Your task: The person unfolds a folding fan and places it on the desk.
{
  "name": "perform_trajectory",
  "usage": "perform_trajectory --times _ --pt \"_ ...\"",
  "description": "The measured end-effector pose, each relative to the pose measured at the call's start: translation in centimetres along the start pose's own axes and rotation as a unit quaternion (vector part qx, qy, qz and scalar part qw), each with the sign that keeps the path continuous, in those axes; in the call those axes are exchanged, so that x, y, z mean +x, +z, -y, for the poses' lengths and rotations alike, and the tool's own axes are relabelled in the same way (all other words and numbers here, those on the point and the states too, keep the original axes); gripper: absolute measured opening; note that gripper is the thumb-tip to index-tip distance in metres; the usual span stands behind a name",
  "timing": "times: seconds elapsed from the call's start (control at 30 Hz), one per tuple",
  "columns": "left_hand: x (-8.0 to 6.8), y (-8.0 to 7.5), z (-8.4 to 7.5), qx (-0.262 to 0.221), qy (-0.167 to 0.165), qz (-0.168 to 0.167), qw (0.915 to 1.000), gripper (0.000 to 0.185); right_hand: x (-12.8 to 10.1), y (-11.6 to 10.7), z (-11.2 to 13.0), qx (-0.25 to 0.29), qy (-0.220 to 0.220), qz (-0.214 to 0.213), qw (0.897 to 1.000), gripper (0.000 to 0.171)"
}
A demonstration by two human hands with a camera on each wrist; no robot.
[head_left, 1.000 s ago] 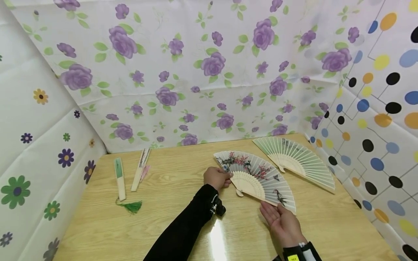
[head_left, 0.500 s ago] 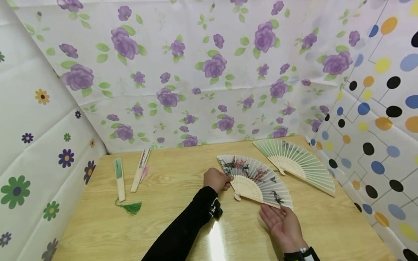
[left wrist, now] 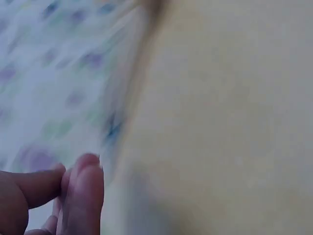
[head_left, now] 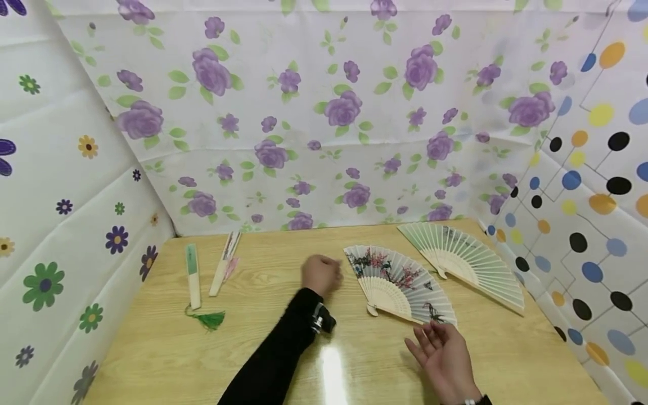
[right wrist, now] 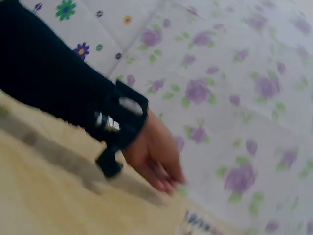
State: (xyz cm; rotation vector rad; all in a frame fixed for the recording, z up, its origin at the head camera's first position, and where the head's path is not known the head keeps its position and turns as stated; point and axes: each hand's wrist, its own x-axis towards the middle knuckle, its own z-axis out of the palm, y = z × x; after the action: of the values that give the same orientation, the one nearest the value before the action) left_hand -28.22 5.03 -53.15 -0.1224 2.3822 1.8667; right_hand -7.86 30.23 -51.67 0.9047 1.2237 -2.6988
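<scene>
Flowered cloths wall in a wooden bench [head_left: 283, 360] bearing four fans: two spread, two folded.

Two open fans lie at the right: the blossom-painted fan [head_left: 400, 281] nearer the middle, and a green-edged open fan [head_left: 463, 261] farther right, just beside it. Two closed fans lie at the far left, side by side: one with a green tassel [head_left: 192, 278], one with a pink tassel [head_left: 225, 270]. Left hand [head_left: 321, 274], blurred, hovers just left of the painted fan, fingers loosely curled, holding nothing. Right hand [head_left: 445, 354] is spread, palm up, at that fan's near edge; whether it touches is unclear.
</scene>
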Motion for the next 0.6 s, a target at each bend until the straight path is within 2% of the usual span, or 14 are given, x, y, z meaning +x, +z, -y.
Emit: perform_trajectory --times 0.03,0.07,0.17,0.23,0.27,0.3,0.4,0.47,0.5,0.6 --pt "0.5 -1.7 -0.4 0.005 0.013 -0.039 0.9992 0.017 0.1 1.1 0.2 -0.005 -0.016 0.004 1.0 0.027" --pt "2.1 -3.7 0.4 0.002 0.039 -0.083 0.9958 0.018 0.2 2.3 0.3 -0.012 -0.031 0.008 0.999 0.025" --pt "3.3 -9.7 0.5 0.044 0.052 -0.186 0.9802 0.023 1.1 6.5 -0.6 -0.061 -0.065 0.032 0.996 0.017" --pt "3.5 -13.1 1.2 0.06 0.041 -0.209 0.9753 0.033 1.9 9.3 -2.0 -0.11 -0.076 0.061 0.989 0.021" --pt "3.9 -14.4 2.3 0.071 0.039 -0.215 0.9732 0.038 2.4 10.5 -2.8 -0.136 -0.076 0.079 0.985 0.028" --pt "2.7 -15.4 1.7 0.087 0.013 -0.204 0.975 0.045 2.9 11.6 -3.6 -0.162 -0.075 0.1 0.979 0.036" --pt "2.4 -17.8 3.4 0.141 0.005 -0.176 0.9742 0.059 4.6 14.3 -6.1 -0.213 -0.068 0.159 0.961 0.053" --pt "2.8 -19.0 4.9 0.214 0.013 -0.166 0.9625 0.068 5.7 15.7 -7.6 -0.223 -0.061 0.185 0.955 0.057" --pt "2.4 -19.4 4.9 0.245 0.006 -0.146 0.9583 0.073 6.2 16.2 -8.2 -0.223 -0.059 0.194 0.954 0.058" --pt "2.5 -20.4 6.1 0.345 -0.003 -0.112 0.932 0.081 7.6 17.5 -10.0 -0.215 -0.048 0.212 0.952 0.06"
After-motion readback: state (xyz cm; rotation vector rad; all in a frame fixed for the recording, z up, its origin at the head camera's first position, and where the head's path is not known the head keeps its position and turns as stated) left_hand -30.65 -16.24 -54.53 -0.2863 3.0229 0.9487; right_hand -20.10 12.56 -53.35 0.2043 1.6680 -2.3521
